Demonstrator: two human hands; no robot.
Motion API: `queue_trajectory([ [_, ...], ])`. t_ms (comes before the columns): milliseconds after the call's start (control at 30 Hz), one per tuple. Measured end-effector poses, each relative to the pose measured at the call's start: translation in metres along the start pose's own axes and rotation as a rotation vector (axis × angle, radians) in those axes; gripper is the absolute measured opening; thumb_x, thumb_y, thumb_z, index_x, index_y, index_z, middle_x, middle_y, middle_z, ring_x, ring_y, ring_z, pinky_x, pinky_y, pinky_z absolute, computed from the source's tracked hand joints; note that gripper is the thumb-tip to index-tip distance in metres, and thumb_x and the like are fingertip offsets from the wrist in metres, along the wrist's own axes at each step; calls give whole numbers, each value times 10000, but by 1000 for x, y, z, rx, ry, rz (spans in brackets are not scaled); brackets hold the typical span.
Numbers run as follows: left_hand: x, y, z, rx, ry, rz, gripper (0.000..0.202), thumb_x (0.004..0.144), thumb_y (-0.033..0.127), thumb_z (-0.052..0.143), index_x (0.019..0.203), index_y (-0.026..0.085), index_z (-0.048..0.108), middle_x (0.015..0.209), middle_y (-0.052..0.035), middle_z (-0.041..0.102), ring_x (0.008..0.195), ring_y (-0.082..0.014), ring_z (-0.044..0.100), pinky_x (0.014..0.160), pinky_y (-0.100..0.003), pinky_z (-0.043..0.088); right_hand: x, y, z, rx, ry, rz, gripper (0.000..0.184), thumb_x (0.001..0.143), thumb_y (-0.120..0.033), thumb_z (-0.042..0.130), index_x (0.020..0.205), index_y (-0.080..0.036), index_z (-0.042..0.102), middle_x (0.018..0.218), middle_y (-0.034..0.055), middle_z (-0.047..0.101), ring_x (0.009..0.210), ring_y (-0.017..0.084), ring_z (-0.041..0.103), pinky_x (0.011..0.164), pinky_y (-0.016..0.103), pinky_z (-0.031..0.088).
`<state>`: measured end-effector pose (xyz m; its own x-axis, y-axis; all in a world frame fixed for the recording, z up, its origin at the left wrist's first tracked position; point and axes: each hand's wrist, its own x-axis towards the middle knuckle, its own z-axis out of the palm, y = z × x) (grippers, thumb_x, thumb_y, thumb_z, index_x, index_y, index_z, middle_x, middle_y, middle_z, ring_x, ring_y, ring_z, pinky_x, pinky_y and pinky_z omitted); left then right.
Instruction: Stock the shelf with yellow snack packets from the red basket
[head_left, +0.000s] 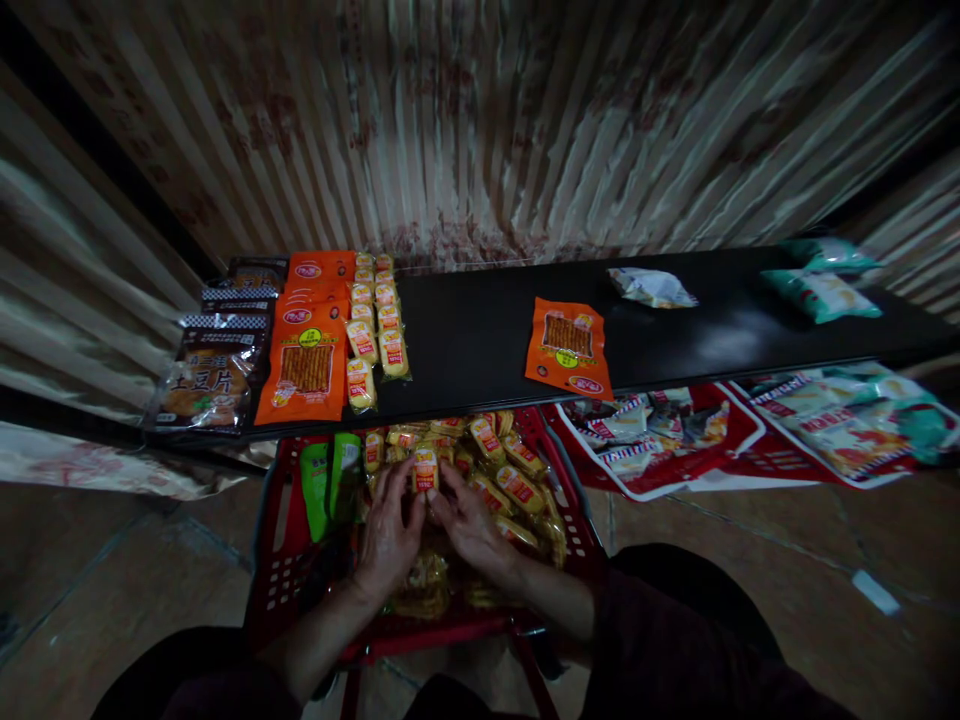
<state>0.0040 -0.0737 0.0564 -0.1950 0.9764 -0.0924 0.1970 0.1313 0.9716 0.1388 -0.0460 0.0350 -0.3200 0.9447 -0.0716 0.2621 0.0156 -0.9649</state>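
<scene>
Both hands are down in a red plastic basket [279, 560] full of several small yellow snack packets. My left hand [388, 535] and my right hand [469, 525] meet at the middle and together pinch one small yellow packet [425, 470], held upright above the pile. Two green packets [330, 480] stand at the basket's left side.
A black shelf [480, 335] runs across above the basket. On its left lie rows of dark packets [214, 375], orange packets [306, 365] and small yellow packets [375, 330]. A lone orange packet [568, 347], a pale bag [651, 287] and green bags [821, 290] lie further right. Red bags [660, 435] sit underneath.
</scene>
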Motion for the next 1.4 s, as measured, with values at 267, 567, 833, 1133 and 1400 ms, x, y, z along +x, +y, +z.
queue_trajectory([
  [267,21,23,-5,328,141,409,441,866,221,486,1306,231,467,1287,-103,523,1226,-219,472,1053,-412,381,24,-44,-8,-41,107,-151,429,908,-370,440,1302,-208,498,1264,107,568,1170,225,529,1023,409,413],
  [567,74,49,-7,552,317,650,475,905,182,403,1378,181,361,1288,-145,490,1227,-206,475,1030,-391,422,90,-76,-9,-196,246,-303,366,911,-322,438,1225,-174,556,1047,105,601,987,204,570,906,358,463],
  [833,101,46,-7,720,368,678,450,910,156,369,1358,118,387,1272,-178,501,1219,-225,480,1020,-385,430,119,-72,-2,-243,305,-352,321,899,-258,432,1156,-143,586,1080,126,601,1036,213,534,947,376,442],
  [1133,105,34,-1,841,398,665,437,920,157,353,1347,76,395,1263,-220,518,1209,-258,479,973,-427,445,126,-63,3,-368,306,-308,331,895,-238,415,1152,-129,594,1124,137,598,1075,226,524,980,391,427],
  [1400,103,45,-5,974,454,604,410,897,181,409,1290,105,494,1259,-160,569,1289,-324,387,1035,-522,319,130,-62,2,-440,278,-306,412,887,-239,419,1265,-122,533,1258,133,574,1160,236,497,1028,414,396],
])
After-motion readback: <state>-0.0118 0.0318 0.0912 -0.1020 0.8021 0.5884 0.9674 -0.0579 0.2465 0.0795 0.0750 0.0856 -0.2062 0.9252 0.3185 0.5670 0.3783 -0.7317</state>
